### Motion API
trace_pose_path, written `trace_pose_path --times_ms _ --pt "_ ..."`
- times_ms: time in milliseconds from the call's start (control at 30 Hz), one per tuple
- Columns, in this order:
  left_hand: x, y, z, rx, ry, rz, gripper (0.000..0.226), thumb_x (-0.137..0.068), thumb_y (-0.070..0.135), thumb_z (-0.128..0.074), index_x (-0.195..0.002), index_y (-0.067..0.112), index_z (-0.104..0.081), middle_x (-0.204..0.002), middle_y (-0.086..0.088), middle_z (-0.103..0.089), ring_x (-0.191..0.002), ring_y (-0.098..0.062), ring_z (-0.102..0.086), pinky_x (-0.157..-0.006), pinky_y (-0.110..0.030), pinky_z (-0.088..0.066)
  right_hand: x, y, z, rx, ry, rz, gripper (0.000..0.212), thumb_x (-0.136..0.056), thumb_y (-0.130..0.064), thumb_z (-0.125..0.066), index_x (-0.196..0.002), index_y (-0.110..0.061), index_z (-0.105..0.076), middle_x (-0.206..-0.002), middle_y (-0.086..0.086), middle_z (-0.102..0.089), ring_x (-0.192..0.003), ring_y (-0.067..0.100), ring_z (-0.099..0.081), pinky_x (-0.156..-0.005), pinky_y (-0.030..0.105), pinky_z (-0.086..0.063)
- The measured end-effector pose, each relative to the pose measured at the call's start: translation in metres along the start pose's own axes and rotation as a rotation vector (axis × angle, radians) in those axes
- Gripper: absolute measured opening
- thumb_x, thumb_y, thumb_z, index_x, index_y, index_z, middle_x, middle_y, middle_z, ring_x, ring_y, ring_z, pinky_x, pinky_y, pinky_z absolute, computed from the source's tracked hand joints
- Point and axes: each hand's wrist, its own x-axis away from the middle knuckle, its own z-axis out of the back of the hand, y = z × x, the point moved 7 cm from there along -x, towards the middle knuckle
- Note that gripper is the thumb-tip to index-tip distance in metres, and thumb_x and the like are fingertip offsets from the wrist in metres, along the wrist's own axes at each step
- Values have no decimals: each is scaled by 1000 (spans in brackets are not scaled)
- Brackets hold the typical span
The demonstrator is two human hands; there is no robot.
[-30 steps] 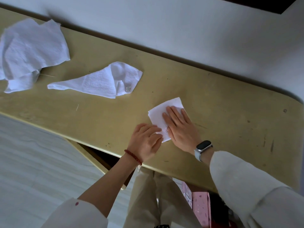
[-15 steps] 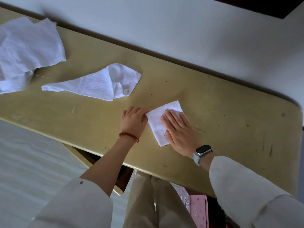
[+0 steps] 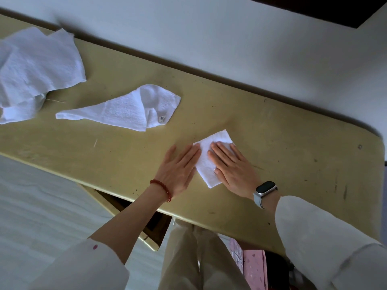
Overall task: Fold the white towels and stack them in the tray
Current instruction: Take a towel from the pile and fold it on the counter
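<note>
Small folded towel [image 3: 211, 158] flat near front edge of tabletop [image 3: 293, 147], a white square. Right hand [image 3: 232, 168] pressed flat on it, fingers [image 3: 219, 150] straight and together. Left hand [image 3: 178, 166] flat beside, fingers straight, tips touching towel edge. Farther left, unfolded towel [image 3: 125, 111]; beyond, crumpled towels [image 3: 35, 72], cut off by frame.

No text can be read. A small label [image 3: 162, 118] is sewn on the loosely folded towel [image 3: 125, 113], and red marks [image 3: 215, 173] are seen on the folded towel [image 3: 206, 162]; both are too small to be made out.
</note>
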Motion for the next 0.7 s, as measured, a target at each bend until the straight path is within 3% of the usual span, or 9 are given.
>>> trace_pose_path --times_ms 133,233,333,400,467,567,700 --pt "2 2 7 72 71 81 40 -89 24 -38 -111 3 -65 -122 -11 -62 -105 -27 -61 -82 -36 -46 -5 21 5 97 15 152 47 -91 -26 -35 -138 -17 -35 -146 6 -37 -137 22 -25 -114 47 -9" --pt "-6 18 19 221 67 45 33 -82 22 -42 -89 6 -70 -99 -10 -69 -78 -27 -65 -62 -28 -53 -14 38 18 189 -30 252 59 -76 -24 -63 -132 -24 -47 -142 7 -43 -134 28 -35 -108 61 -15" --pt "-19 19 31 316 59 115 33 -81 24 -41 -77 12 -71 -79 0 -69 -67 -21 -65 -50 -22 -48 -20 63 42 189 -28 -17 70 -56 -12 -81 -123 -17 -58 -138 13 -48 -127 33 -45 -98 65 -26" --pt "-35 12 39 311 112 159 32 -80 23 -40 -85 11 -70 -85 -3 -68 -75 -24 -65 -54 -27 -50 -10 64 54 111 83 -213 61 -61 -8 -77 -120 -10 -59 -136 15 -49 -126 34 -46 -98 64 -29" --pt "-56 3 41 294 115 199 34 -80 19 -45 -106 10 -66 -107 -6 -66 -95 -30 -61 -71 -36 -52 5 45 56 28 194 -297 42 -78 -12 -58 -120 -8 -58 -136 14 -50 -128 32 -45 -102 60 -27" --pt "-78 -16 23 441 -55 410 48 -85 16 -55 -133 18 -46 -131 0 -52 -123 -24 -40 -99 -35 -36 20 11 47 -69 200 -342 43 -85 -23 -35 -120 -11 -56 -133 11 -52 -124 29 -48 -104 50 -33" --pt "-93 -30 18 668 -109 524 50 -85 14 -59 -133 15 -46 -119 -3 -61 -114 -23 -45 -104 -29 -31 19 -8 34 -125 168 -267 42 -80 -24 -40 -119 -15 -55 -123 6 -56 -108 23 -52 -89 38 -41"
